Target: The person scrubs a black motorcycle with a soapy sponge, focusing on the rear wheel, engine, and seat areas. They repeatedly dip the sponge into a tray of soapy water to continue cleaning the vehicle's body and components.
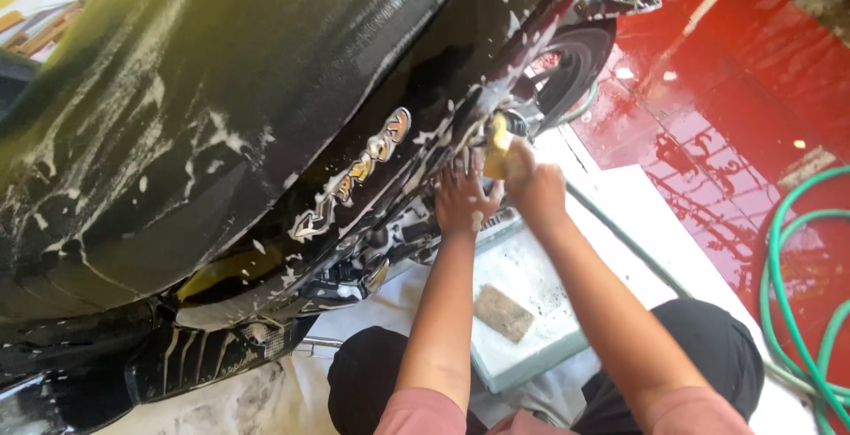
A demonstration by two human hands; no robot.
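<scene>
Now you scrub: your right hand (536, 183) pinches the yellow sponge (498, 145) against the soapy scooter (266, 116) body beside its rear wheel (575, 68); your left hand (460, 198) braces, fingers spread. Next, probably keep pressure even.

A vehicle washing spot is shown, most likely a home forecourt or a small wash bay. A dark scooter body (266, 116), streaked all over with white soap foam, is seen filling most of the view. To the right of the scooter, a glossy red tiled floor (735, 107) is seen wet, and a green hose (788, 302) is coiled on it.
</scene>
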